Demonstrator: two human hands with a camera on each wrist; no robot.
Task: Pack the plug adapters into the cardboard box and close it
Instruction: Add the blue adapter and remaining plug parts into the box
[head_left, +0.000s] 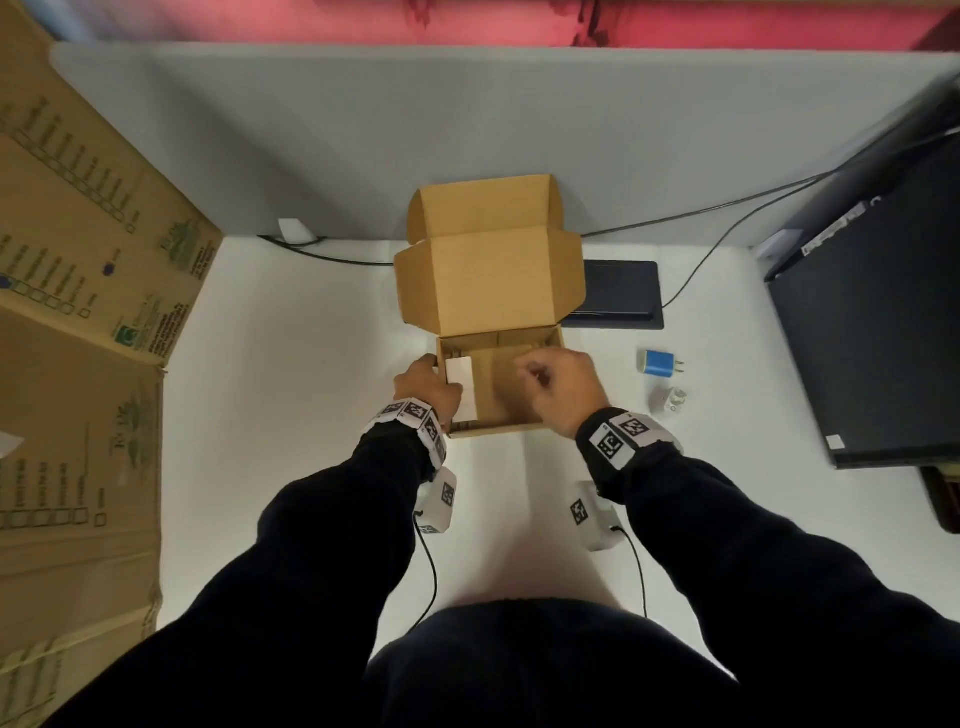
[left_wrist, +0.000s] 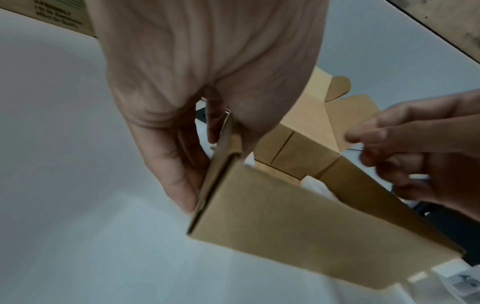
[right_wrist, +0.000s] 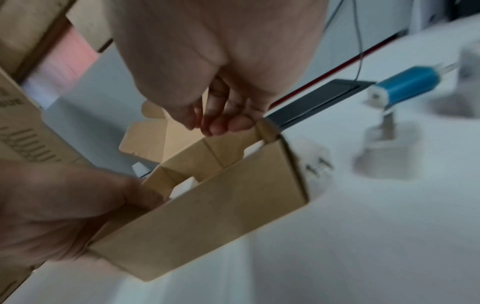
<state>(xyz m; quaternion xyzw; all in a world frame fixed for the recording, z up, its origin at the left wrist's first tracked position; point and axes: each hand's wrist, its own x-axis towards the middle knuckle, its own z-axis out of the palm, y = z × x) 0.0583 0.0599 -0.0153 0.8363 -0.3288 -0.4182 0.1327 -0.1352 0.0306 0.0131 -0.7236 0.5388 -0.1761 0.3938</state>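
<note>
The small cardboard box (head_left: 498, 429) stands open in the middle of the white table, its lid (head_left: 488, 280) upright at the far side. My left hand (head_left: 428, 387) grips the box's left wall (left_wrist: 226, 164), thumb inside and fingers outside. A white plug adapter (head_left: 461, 385) lies inside along that wall, and white pieces (right_wrist: 185, 186) show in the box in the right wrist view. My right hand (head_left: 563, 389) hovers over the box's right half with loosely curled fingers (right_wrist: 221, 127) and nothing seen in them. A blue adapter (head_left: 658, 362) and a white one (head_left: 667, 400) lie on the table to the right.
A dark flat pad (head_left: 618, 296) lies behind the box on the right. A black monitor (head_left: 872, 322) fills the right side, with cables (head_left: 727, 208) running along the grey partition. A large printed carton (head_left: 78, 312) borders the table's left edge.
</note>
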